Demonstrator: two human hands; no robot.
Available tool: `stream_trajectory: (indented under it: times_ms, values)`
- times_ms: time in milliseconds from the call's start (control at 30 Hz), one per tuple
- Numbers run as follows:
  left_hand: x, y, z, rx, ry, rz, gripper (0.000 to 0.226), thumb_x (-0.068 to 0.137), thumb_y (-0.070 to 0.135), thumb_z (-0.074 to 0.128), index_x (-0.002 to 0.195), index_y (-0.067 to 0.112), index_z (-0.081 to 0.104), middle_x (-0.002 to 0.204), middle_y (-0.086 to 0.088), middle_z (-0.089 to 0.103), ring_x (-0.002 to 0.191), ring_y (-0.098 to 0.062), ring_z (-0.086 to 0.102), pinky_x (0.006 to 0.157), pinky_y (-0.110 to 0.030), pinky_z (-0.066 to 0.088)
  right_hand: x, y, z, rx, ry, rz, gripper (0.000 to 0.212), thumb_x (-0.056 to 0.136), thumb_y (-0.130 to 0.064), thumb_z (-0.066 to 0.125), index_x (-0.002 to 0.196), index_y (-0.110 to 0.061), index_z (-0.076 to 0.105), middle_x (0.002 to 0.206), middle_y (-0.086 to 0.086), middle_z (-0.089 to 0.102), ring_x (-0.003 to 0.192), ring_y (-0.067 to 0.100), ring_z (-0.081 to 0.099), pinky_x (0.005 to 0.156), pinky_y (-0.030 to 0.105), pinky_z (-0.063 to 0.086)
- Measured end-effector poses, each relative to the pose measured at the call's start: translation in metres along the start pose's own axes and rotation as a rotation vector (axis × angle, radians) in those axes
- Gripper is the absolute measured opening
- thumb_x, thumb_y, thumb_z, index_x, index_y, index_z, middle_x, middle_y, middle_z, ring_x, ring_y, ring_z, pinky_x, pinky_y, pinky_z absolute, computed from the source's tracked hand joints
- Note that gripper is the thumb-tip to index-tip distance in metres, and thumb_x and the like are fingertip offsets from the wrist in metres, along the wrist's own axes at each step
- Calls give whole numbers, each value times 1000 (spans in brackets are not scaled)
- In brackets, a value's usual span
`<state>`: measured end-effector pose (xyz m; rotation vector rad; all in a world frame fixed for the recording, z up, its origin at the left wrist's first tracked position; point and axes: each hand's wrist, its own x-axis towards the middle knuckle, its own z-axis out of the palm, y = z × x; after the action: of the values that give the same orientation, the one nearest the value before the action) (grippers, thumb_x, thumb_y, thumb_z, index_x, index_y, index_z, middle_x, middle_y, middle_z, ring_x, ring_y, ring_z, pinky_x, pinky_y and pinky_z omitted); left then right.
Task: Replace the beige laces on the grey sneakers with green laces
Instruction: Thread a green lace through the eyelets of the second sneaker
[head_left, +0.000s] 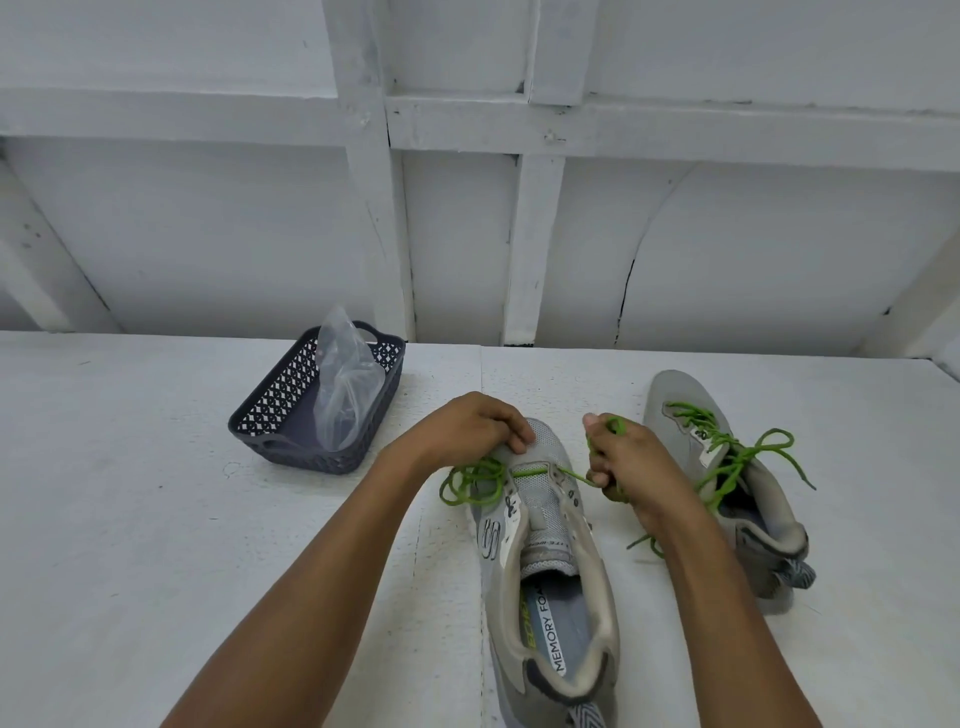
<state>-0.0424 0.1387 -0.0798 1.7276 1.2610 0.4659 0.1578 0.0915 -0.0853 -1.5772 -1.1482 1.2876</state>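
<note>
A grey sneaker (545, 561) lies in front of me, toe pointing away. A green lace (530, 474) crosses only its lowest eyelets; the eyelets above are bare. My left hand (467, 428) presses on the toe, and the lace's left end lies bunched (470, 486) under that wrist. My right hand (623, 457) is shut on the lace's right end, pulled taut from the eyelet. To the right, a second grey sneaker (748, 509) is laced in green (727, 457) and tied in a bow.
A dark plastic basket (291, 410) with a clear plastic bag (345, 384) in it stands at the left on the white table (156, 493). A white panelled wall (467, 208) rises behind the table's far edge.
</note>
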Motion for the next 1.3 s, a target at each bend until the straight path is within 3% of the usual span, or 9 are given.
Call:
stream_trajectory:
  times_ms: [133,367,500,600,733,867,1000,1133,1300]
  values:
    - [-2,-2,-1,7,-10,20,30,91,3,52,101,16,77,92,8,75,96,-4,66,96,-24,48,-1,3,6,-453,-116,-92,27,92,-36,66,80,-15,54,66,-3,54,56,9,43,52,23,30]
    - [-21,-20,-24,256,58,52,17,92,36,67,107,28,64,110,12,64,86,-9,63,75,-25,49,-4,-8,-6,-505,-253,-69,12,90,-15,66,86,-3,65,71,7,58,52,16,39,48,23,32]
    - [-29,-16,-28,449,-142,-37,28,90,48,66,102,23,66,90,11,68,76,-7,61,74,-29,50,0,-10,-3,-568,-228,-57,9,86,-3,59,86,3,65,71,7,57,57,17,39,45,21,28]
    - [-30,-15,-29,539,-164,83,17,94,33,63,85,20,69,69,14,60,62,0,51,64,-23,42,2,-7,-1,-590,-202,-53,7,86,-4,55,82,-7,60,74,10,48,58,17,34,45,21,24]
    - [-38,-10,-48,-96,224,162,22,97,24,60,76,22,65,66,10,62,63,-5,54,66,-26,44,2,-4,0,-576,-177,-63,8,89,-13,55,82,-14,53,76,9,44,57,16,31,47,23,23]
    - [-40,-5,-63,-472,624,183,20,87,8,64,73,-6,61,81,-4,67,80,-17,58,79,-37,48,-1,-2,0,-543,-152,-55,9,90,-14,55,82,-14,51,74,9,42,57,16,30,52,27,22]
    - [-48,-5,-55,-294,461,99,28,81,-13,60,63,4,47,83,-6,70,76,-20,68,70,-32,58,-3,-1,4,-330,-123,27,15,90,1,49,79,-8,50,75,14,41,59,18,34,54,28,27]
    - [-47,-14,-41,454,165,47,26,82,12,73,103,21,61,113,8,60,106,-12,58,87,-32,52,-6,-10,2,266,-104,74,22,100,0,40,81,-7,49,86,21,70,74,26,64,67,36,51]
    - [-43,-14,-7,506,-25,30,35,86,47,71,111,26,58,110,11,61,101,-13,58,88,-36,51,-2,-2,5,575,18,43,23,104,-2,35,83,-9,42,53,8,54,58,28,60,70,40,52]
